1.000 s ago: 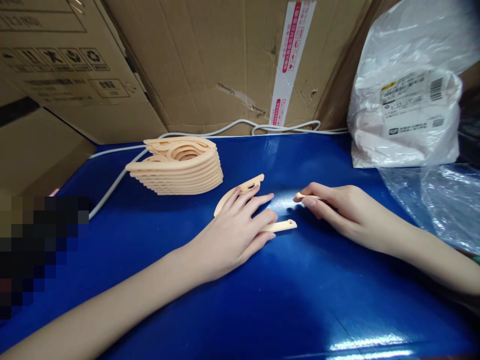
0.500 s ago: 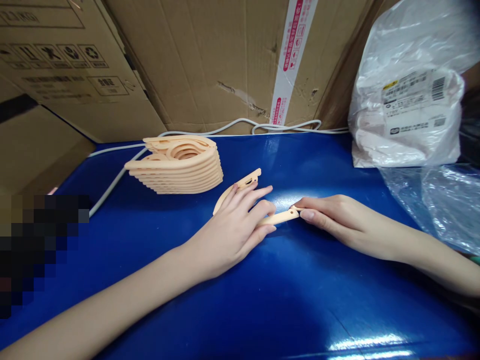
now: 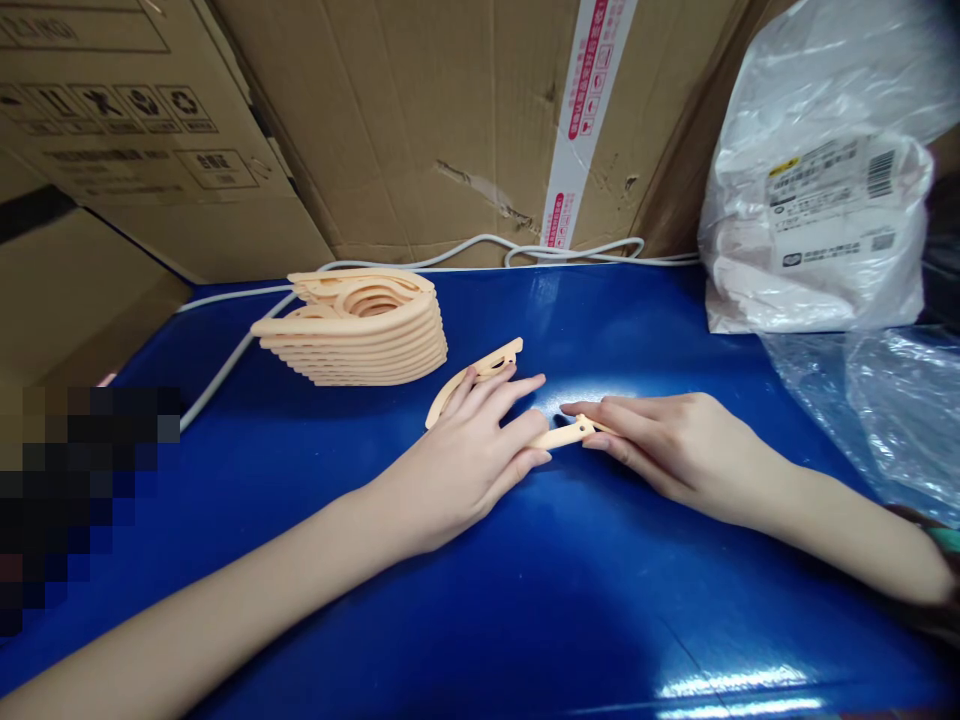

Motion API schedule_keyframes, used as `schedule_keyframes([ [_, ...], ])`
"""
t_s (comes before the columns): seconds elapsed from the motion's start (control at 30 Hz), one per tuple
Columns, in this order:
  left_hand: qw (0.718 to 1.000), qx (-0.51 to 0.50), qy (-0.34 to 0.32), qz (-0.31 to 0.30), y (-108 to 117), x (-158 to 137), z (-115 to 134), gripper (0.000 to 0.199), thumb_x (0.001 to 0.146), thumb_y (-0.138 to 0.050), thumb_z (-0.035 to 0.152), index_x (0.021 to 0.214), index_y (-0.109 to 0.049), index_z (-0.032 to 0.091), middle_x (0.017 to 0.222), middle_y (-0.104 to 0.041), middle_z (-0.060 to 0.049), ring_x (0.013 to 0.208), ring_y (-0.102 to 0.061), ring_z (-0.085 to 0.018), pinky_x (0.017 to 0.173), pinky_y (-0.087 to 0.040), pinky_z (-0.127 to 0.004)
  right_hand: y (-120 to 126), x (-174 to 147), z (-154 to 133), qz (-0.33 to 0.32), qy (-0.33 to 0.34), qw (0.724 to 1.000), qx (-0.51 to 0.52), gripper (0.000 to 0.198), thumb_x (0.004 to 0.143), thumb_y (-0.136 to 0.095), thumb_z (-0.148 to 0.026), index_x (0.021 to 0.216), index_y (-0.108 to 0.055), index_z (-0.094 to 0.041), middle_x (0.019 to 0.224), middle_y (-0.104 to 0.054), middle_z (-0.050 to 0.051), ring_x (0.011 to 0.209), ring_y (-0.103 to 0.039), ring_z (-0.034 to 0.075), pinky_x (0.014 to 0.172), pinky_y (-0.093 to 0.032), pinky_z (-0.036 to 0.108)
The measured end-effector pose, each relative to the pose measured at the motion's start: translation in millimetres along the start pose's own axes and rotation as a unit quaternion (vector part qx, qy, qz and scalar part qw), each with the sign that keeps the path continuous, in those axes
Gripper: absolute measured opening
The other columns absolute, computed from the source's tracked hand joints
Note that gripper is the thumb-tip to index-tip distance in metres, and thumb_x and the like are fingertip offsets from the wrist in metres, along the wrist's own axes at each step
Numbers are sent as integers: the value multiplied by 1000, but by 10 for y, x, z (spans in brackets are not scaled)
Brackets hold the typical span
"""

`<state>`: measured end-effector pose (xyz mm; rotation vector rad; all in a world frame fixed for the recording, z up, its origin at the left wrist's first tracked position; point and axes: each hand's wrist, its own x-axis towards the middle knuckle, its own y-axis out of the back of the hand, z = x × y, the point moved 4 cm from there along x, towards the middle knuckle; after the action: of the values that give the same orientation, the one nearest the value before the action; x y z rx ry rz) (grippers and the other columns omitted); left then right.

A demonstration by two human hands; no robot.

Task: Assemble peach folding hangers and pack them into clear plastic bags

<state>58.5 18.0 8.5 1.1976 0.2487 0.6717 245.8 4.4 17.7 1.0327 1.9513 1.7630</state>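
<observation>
While pinning the curved peach piece (image 3: 480, 372) flat on the blue desk (image 3: 525, 600), left hand (image 3: 465, 465) lay spread, grasping nothing. Right hand (image 3: 660, 445) pinched a thin strip (image 3: 562, 435), probably mating the ends. Could've slipped sideways on that glossy surface, popping apart.
</observation>
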Motion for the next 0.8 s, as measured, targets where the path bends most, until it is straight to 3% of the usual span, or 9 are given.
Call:
schedule_keyframes([
  [0.13, 1000, -3, 6, -5, -2, -1, 1, 29, 103, -36, 34, 109, -59, 18, 148, -42, -14, 142, -30, -31, 116, -25, -57, -6, -20, -34, 40, 34, 994, -99, 37, 104, -33, -33, 118, -61, -12, 94, -74, 8, 76, -72, 18, 58, -49, 26],
  [0.27, 1000, 4, 1, 1, 0, -3, 3, 29, 103, -36, 34, 110, -59, 18, 148, -41, -14, 142, -31, -30, 116, -25, -57, 1, -10, -59, 53, 42, 989, -132, 37, 104, -33, -31, 116, -62, -12, 88, -73, 7, 75, -71, 18, 58, -47, 27],
  [0.37, 1000, 2, 1, 0, 0, -6, 2, 28, 103, -36, 33, 111, -59, 19, 149, -41, -13, 142, -31, -30, 116, -25, -57, 27, 4, -75, 59, 44, 990, -124, 34, 103, -37, -29, 111, -64, -12, 82, -70, 6, 72, -68, 17, 59, -45, 26],
  [0.6, 1000, 7, -11, -14, -1, -5, 8, 29, 103, -35, 34, 110, -58, 18, 149, -40, -13, 143, -29, -31, 117, -24, -56, 55, 22, -66, 37, 18, 997, -67, 33, 100, -39, -29, 76, -57, -17, 65, -56, 1, 53, -52, 11, 50, -32, 27],
  [0.8, 1000, 5, -13, -10, 5, -6, 10, 27, 103, -36, 34, 109, -58, 19, 149, -42, -13, 143, -28, -31, 116, -24, -57, 47, 20, -52, 29, 19, 998, -55, 33, 100, -39, -29, 71, -53, -18, 62, -53, 0, 51, -48, 11, 51, -29, 27],
])
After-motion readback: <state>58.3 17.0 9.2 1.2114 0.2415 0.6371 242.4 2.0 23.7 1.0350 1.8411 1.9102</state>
